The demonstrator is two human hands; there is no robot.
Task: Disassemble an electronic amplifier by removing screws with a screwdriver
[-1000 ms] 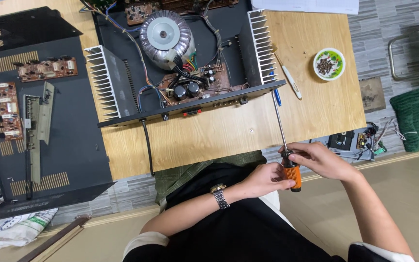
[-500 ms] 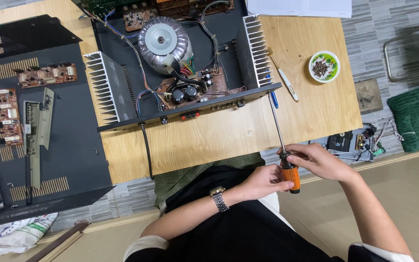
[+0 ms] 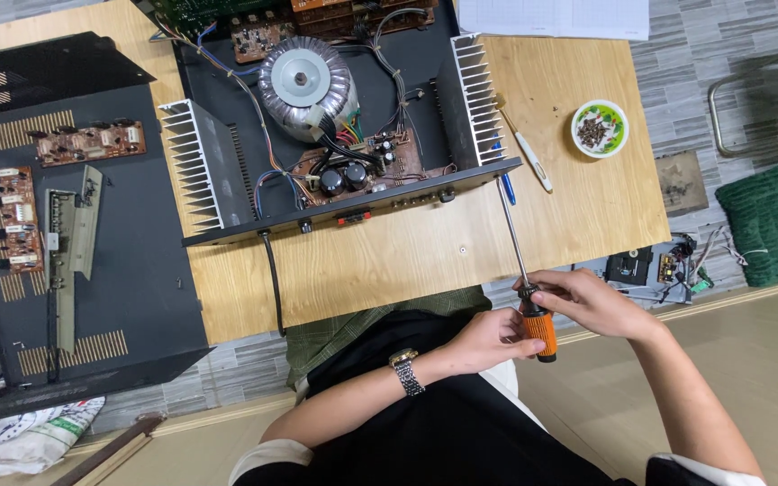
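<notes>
Both my hands hold a long screwdriver (image 3: 517, 254) with an orange handle, close to my lap at the table's near edge. My left hand (image 3: 488, 337) grips the handle from below; a watch is on that wrist. My right hand (image 3: 587, 301) wraps the top of the handle where the black collar meets the shaft. The metal shaft points up and away toward the right front corner of an opened black amplifier chassis (image 3: 335, 126). Inside it are a round toroidal transformer (image 3: 306, 88), finned heat sinks and a brown circuit board (image 3: 353, 171).
The chassis sits on a wooden table (image 3: 407, 261). Its black cover (image 3: 56, 234) lies left, carrying small circuit boards. A green-rimmed bowl of screws (image 3: 599, 129), a white pen-like tool (image 3: 533, 162) and a blue pen lie right of the chassis. Loose electronics lie on the floor at right.
My hands and the screwdriver have hardly moved. The view has shifted slightly, so the table and chassis sit a little lower in the picture.
</notes>
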